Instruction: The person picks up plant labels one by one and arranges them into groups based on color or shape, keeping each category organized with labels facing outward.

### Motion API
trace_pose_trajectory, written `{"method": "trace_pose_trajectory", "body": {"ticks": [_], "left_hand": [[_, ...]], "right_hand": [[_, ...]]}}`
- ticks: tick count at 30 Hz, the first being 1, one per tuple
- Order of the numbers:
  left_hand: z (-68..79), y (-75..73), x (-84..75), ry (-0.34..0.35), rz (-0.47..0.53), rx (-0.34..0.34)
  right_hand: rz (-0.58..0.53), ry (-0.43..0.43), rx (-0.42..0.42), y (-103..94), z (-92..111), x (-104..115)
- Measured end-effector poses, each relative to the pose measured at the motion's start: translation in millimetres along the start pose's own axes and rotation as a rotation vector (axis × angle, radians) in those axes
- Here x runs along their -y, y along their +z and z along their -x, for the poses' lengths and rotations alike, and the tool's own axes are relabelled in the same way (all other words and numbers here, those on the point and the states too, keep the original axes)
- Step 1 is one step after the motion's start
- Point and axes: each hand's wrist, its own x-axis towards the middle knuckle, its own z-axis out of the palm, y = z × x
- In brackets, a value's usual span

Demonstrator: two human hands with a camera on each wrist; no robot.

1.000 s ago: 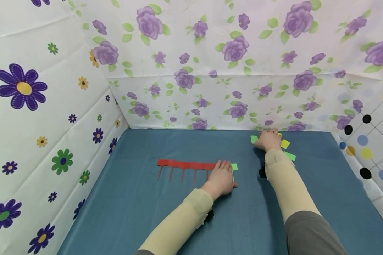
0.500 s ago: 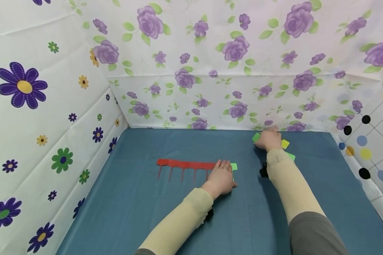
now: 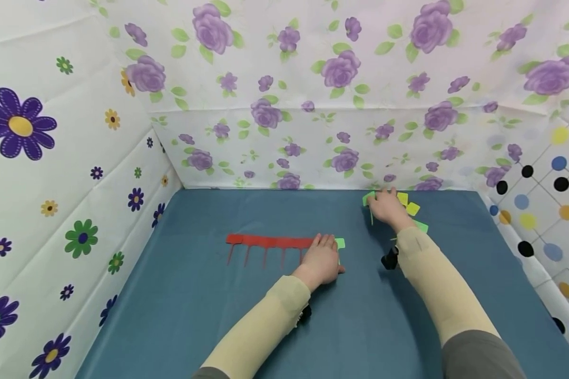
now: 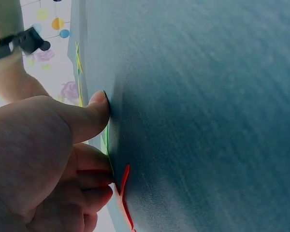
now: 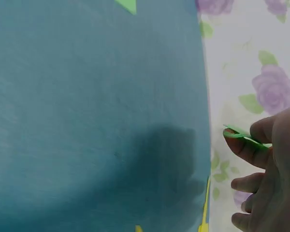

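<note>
A row of red T-shaped tags (image 3: 265, 241) with thin stems lies overlapped across the blue table. My left hand (image 3: 320, 263) rests with straight fingers over the row's right end. A light green tag (image 3: 340, 243) shows just past its fingertips, its stem partly hidden by the hand; the left wrist view has red and green edges by the fingers. Near the back wall, my right hand (image 3: 390, 208) holds another green tag (image 3: 369, 198), its stem hanging down. In the right wrist view thumb and index finger pinch this green tag (image 5: 241, 133), raised off the table.
Beside and behind the right hand lie a yellow tag (image 3: 402, 198), a second yellow tag (image 3: 412, 209) and a green one (image 3: 421, 227). A flowered cloth wall (image 3: 308, 147) closes off the table's back edge. Patterned cloth stands along both sides.
The head view has shifted slightly. My right hand has lifted the green tag, turned it and drawn it a little left of the yellow tags. The left hand stays on the row.
</note>
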Motion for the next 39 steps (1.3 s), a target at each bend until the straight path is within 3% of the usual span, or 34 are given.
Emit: {"method": "trace_pose_trajectory", "body": {"ticks": [4, 11, 21, 39], "left_hand": [[-0.2, 1.0, 4.3, -0.008, 0.008, -0.002], [-1.4, 1.3, 4.3, -0.035, 0.033, 0.016], [-0.7, 0.8, 3.8, -0.035, 0.044, 0.017], [1.0, -1.9, -2.1, -0.013, 0.038, 0.007]], "right_hand": [[-0.06, -0.056, -0.031, 8.0, 11.9, 5.8], [-0.243, -0.008, -0.068, 19.1, 42.2, 15.1], [-0.338, -0.004, -0.065, 30.8, 71.5, 19.5], [-0.337, 0.043, -0.127, 49.7, 98.9, 9.7]]}}
